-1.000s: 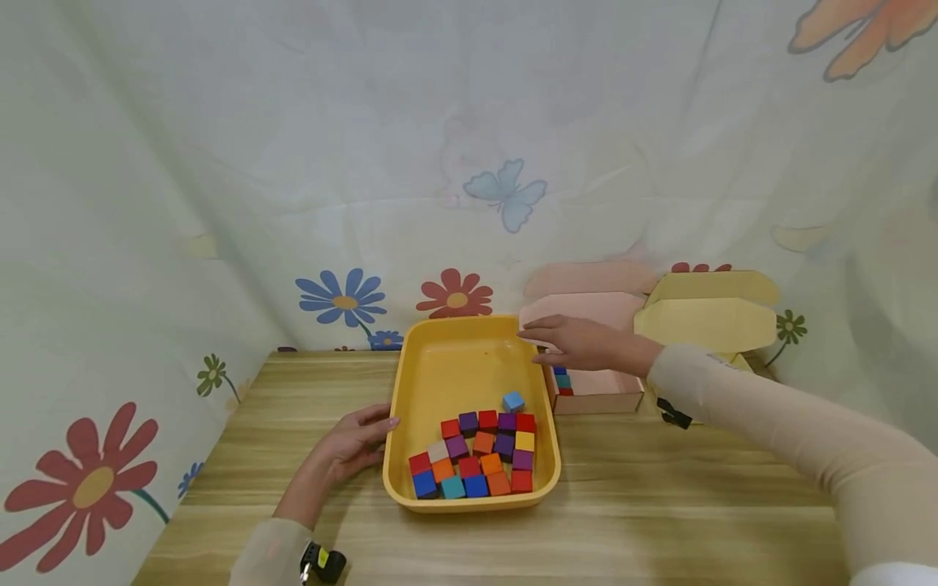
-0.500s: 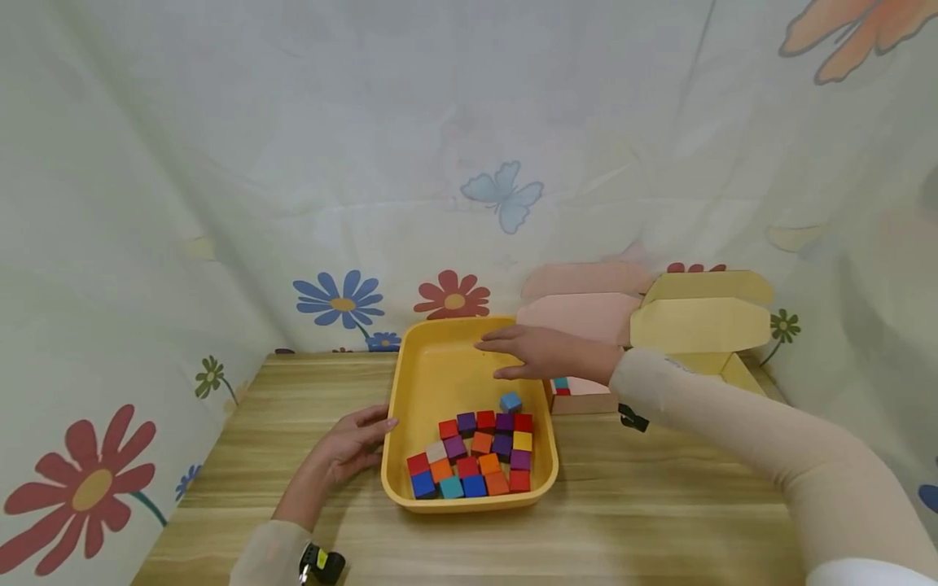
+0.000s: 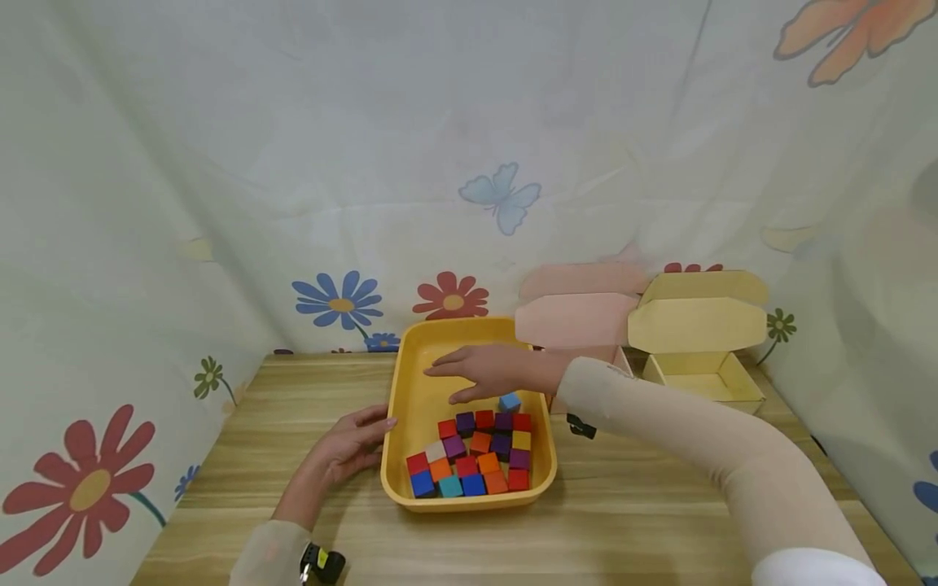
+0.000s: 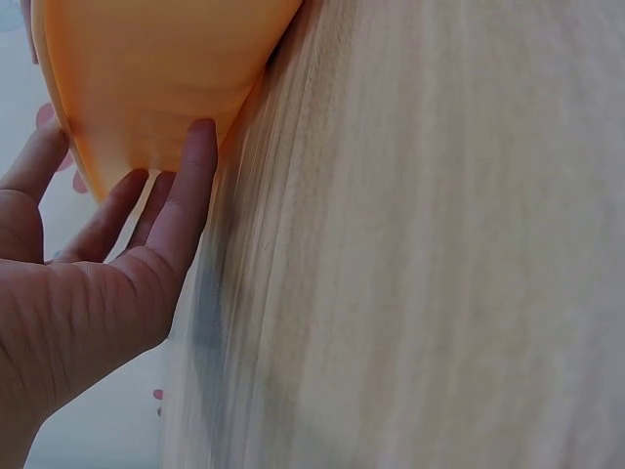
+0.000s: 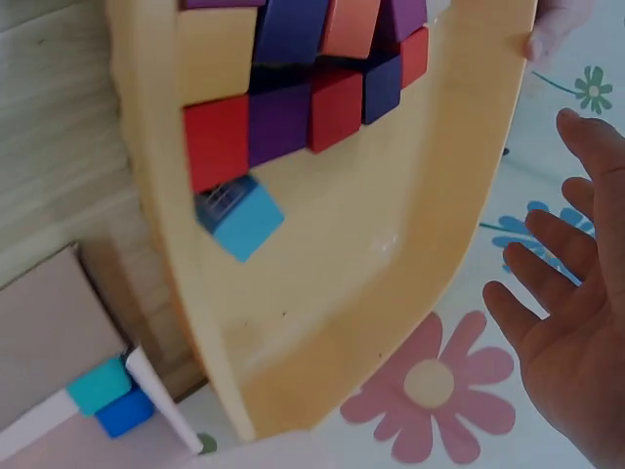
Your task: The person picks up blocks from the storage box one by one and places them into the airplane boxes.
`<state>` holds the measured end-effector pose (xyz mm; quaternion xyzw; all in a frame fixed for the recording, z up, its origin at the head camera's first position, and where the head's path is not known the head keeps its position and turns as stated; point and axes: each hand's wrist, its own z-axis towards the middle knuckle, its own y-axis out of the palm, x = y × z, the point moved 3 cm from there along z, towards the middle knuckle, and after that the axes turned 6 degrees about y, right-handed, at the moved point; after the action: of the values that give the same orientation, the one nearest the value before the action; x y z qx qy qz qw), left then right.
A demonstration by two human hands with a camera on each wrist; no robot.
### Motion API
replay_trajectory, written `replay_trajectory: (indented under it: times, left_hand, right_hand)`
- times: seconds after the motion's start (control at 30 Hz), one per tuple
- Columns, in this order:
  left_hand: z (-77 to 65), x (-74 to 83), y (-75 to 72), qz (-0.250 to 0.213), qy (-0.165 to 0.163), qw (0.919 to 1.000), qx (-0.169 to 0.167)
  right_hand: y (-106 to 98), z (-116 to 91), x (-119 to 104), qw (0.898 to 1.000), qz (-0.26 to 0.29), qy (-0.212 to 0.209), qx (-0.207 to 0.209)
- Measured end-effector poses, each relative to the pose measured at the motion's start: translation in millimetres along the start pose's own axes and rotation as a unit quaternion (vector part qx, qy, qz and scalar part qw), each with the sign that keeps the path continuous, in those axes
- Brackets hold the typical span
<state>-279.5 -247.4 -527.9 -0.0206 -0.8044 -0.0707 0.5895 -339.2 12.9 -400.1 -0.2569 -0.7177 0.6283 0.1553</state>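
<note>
"So, your hands: what are they doing?"

"Right hand [image 3: 487, 372] hovering over the tray, fingers spread, nothing in them! Left hand [image 3: 355, 443] resting against the outer left wall, fingers loosely stretched, thumb at the rim; that's touch, not a firm clasp."

"And the blocks?"

"Packed in the near half of the rounded yellow plastic-looking tray [image 3: 419, 411]: small red, orange, purple, blue, yellow and teal wooden-looking cubes [image 3: 479, 443]. One light-blue cube [image 5: 242, 220] sits apart from the rows, turned askew near the right wall."

"What else is about?"

"A pink cardboard box [image 3: 576, 319] behind and right, lid up, my arm across its front; my right wrist view catches a teal cube [image 5: 99, 387] and a blue cube [image 5: 126, 413] inside. Beyond it, a yellow cardboard box [image 3: 696, 330], lid up too."

"Where's the danger?"

"My sleeve [image 3: 681, 427], I'd say! Should it dip, it could snag the pink box's edge. A fingertip set down carelessly could knock that light-blue cube into the rows. And with my left hand this light, a bump could slide the tray across the table [image 3: 623, 496]."
</note>
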Motion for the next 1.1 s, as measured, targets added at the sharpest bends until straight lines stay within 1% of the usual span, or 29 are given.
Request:
replay_trajectory:
  times: [0.13, 0.23, 0.37, 0.43, 0.57, 0.7, 0.93, 1.1]
  left_hand:
    - [1.4, -0.7, -0.1, 0.001, -0.005, 1.0000, 0.005]
    - [1.3, -1.5, -0.7, 0.003, -0.003, 1.0000, 0.007]
    - [1.7, -1.9, 0.1, 0.005, 0.000, 1.0000, 0.001]
    - [1.9, -1.4, 0.5, 0.005, -0.001, 1.0000, -0.001]
    - [1.4, 0.9, -0.3, 0.002, 0.001, 1.0000, 0.002]
    - [1.2, 2.3, -1.4, 0.003, 0.001, 1.0000, 0.000]
    - [-0.6, 1.8, -0.8, 0.009, -0.004, 1.0000, 0.003]
    - [0.0, 0.3, 0.1, 0.011, -0.002, 0.9999, 0.004]
  right_hand:
    - [9.0, 12.6, -11.8, 0.999, -0.006, -0.023, -0.032]
    - [20.7, 22.8, -16.5, 0.997, -0.016, -0.037, -0.070]
    - [38.1, 35.3, -17.0, 0.990, -0.034, -0.049, -0.130]
    - [44.8, 40.6, -16.6, 0.986, -0.039, -0.055, -0.153]
    - [51.5, 47.8, -17.3, 0.981, -0.035, -0.056, -0.182]
    - [56.0, 52.9, -17.7, 0.981, -0.033, -0.053, -0.186]
    - [61.6, 57.4, -14.3, 0.987, -0.024, -0.041, -0.150]
    - [62.2, 54.4, -13.8, 0.991, -0.022, -0.033, -0.127]
